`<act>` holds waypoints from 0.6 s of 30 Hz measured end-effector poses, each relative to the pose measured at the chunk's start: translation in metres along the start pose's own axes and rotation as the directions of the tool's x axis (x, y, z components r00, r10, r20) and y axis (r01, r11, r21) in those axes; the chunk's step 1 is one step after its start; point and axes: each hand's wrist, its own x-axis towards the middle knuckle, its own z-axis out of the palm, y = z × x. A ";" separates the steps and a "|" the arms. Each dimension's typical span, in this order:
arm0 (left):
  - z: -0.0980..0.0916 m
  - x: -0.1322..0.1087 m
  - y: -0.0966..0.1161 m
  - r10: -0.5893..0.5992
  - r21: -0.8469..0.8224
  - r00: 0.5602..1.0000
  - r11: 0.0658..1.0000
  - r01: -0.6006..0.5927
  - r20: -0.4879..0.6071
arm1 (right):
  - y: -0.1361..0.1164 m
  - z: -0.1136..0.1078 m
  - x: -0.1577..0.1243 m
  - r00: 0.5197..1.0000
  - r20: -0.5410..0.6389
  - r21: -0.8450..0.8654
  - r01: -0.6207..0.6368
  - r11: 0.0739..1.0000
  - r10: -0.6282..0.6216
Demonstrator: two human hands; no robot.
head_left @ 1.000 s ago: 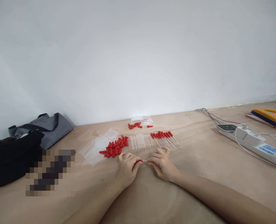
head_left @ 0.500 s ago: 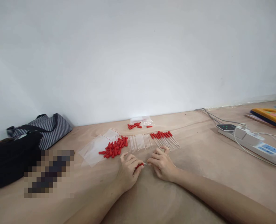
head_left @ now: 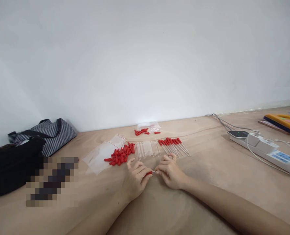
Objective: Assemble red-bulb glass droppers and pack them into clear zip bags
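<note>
My left hand (head_left: 136, 178) pinches a small red rubber cap (head_left: 148, 173), and my right hand (head_left: 170, 171) pinches a thin clear tube (head_left: 154, 172) whose end meets that cap. Both hands rest on the wooden tabletop (head_left: 208, 169), fingers curled. Just beyond the left hand lies a pile of loose red caps (head_left: 120, 155). Beside that pile is a row of bare clear tubes (head_left: 147, 149). Further right lies a row of tubes with red caps fitted (head_left: 173, 145).
Clear plastic bags (head_left: 102, 155) lie left of the pile. A smaller bag with a few red caps (head_left: 146, 130) sits near the wall. A striped bag (head_left: 48, 132) and a black bag (head_left: 9, 166) stand at the left. A power strip with cables (head_left: 269, 150) and a coloured board (head_left: 284, 121) are at the right.
The hands have drawn slightly closer together, and the red cap has slid further into the left fingers against the tube's end. Everything else on the table is unmoved.
</note>
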 end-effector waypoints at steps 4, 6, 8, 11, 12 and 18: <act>-0.003 0.003 -0.001 -0.008 -0.002 1.000 1.000 0.008 0.006 | 0.000 -0.006 0.002 0.999 0.038 0.043 -0.038 0.998 0.037; -0.005 0.003 -0.003 -0.037 -0.001 0.999 0.999 0.037 0.012 | 0.002 -0.009 0.002 0.999 0.026 0.041 -0.034 0.999 0.033; -0.005 0.003 -0.004 -0.062 0.002 0.998 0.998 0.062 0.024 | 0.005 -0.010 0.002 1.000 0.003 -0.005 -0.010 1.000 0.010; -0.006 0.002 -0.006 -0.086 0.000 0.996 0.996 0.086 0.035 | 0.008 -0.009 0.001 0.999 -0.019 -0.103 0.030 0.994 -0.032; -0.005 0.002 -0.006 -0.092 -0.004 0.995 0.996 0.092 0.033 | 0.008 -0.008 0.000 0.999 -0.022 -0.125 0.037 0.991 -0.040; -0.001 0.000 -0.003 -0.117 -0.089 0.993 0.989 0.118 0.019 | 0.005 0.000 -0.002 0.999 -0.026 -0.108 0.045 0.993 -0.048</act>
